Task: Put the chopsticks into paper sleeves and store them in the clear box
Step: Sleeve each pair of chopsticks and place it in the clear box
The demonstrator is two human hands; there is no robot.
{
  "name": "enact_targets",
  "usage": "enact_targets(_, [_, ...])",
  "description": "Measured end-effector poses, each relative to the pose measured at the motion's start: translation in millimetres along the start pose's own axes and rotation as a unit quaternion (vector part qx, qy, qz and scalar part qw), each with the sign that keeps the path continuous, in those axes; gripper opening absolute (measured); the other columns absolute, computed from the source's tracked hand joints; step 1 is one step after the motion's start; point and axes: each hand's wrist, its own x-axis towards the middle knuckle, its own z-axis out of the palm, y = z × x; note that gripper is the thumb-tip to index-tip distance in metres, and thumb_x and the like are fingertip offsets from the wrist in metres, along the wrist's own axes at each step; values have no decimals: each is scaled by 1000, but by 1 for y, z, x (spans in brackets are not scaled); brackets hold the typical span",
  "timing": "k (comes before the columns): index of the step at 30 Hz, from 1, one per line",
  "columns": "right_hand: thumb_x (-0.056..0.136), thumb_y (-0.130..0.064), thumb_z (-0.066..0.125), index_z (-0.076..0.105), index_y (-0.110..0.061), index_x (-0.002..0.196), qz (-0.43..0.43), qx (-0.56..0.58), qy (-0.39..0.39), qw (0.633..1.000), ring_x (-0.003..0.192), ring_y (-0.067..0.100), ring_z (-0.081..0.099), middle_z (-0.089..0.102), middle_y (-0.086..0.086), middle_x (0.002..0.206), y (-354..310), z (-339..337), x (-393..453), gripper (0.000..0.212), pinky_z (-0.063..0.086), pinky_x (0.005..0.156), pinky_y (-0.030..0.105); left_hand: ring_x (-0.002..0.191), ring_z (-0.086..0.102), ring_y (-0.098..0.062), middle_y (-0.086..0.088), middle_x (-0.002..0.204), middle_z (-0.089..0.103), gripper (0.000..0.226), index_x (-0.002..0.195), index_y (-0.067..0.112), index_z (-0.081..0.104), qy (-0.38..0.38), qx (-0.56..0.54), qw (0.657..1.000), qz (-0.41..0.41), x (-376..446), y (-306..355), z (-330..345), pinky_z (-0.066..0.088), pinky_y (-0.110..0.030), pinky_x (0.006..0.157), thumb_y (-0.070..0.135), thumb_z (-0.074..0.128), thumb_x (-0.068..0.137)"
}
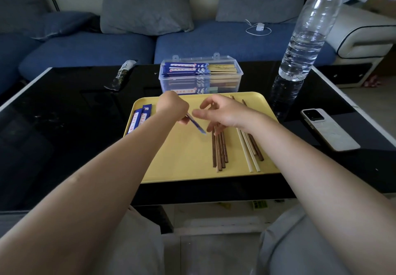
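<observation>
Left hand (171, 106) pinches blue paper sleeve (196, 123) over yellow tray (188, 159) at table's near edge; right hand (222, 111) relaxed, empty, above loose chopsticks (219, 150). Clear box (200, 76) behind tray.

Left hand (171, 106) pinches a blue paper sleeve (196, 124) above yellow tray (182, 167). Right hand (222, 111) relaxed over brown chopsticks (219, 148). Clear box (200, 77) behind tray.
</observation>
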Motion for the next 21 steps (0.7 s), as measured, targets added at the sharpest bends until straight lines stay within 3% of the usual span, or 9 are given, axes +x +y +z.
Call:
enact_targets(2, [80,-41,83,54,-19,122,-16,-34,17,999,82,22,75,67,6,105,-1,0,0,55,64,74,41,57,69,-18,-7,75,71,8,98,7,60,13,-75,995,-60,-5,1,-2,58,-27,58,10,55,94])
enact_targets(6, [95,-16,68,63,-9,107,-58,-54,109,991,71,20,74,72,9,93,4,-7,2,15,64,67,37,51,68,-17,-5,81,70,14,106,9,57,7,-189,975,-114,-9,6,-4,62,-31,75,17,54,95])
enact_targets(8, [99,-16,61,64,-3,105,-47,-11,147,988,65,20,72,73,11,87,6,-13,2,15,62,59,29,55,63,-18,-7,77,67,19,101,9,57,16,-60,995,-78,-10,7,-2,56,-30,67,24,46,97])
enact_targets(10, [101,-17,58,66,0,101,-15,21,171,985,58,16,66,70,8,80,9,-17,1,19,55,51,22,75,59,-21,-7,89,65,29,100,13,63,75,122,988,62,-10,4,3,44,-30,62,32,41,97])
enact_targets(11, [101,-19,58,67,-1,98,3,26,176,984,57,13,62,67,6,76,10,-18,1,20,51,49,21,89,57,-21,-3,99,64,32,104,18,67,100,165,969,153,-12,3,6,42,-31,68,38,42,97])
enact_targets(13, [99,-22,61,69,-4,96,37,52,173,983,54,11,54,62,2,70,14,-19,1,19,45,47,21,103,54,-16,5,109,62,34,112,28,69,54,163,946,273,-17,3,10,42,-33,80,50,52,94])
enact_targets(15, [97,-21,65,70,0,102,62,104,163,979,51,11,48,57,2,68,18,-20,3,22,39,45,21,97,57,-14,8,105,64,36,113,27,68,-26,158,938,308,-22,4,17,49,-34,83,54,62,89])
enact_targets(18, [96,-24,66,70,-1,105,85,113,136,981,48,10,44,55,1,66,19,-20,5,25,35,44,22,83,61,-18,4,88,66,33,99,23,68,-13,226,922,314,-24,3,25,53,-37,73,54,61,90])
enact_targets(21, [103,-33,53,68,-7,99,99,46,152,982,48,13,49,59,2,66,20,-21,4,30,39,45,23,75,62,-21,-1,79,65,42,86,18,67,-23,271,926,261,-23,4,26,49,-33,61,58,56,92])
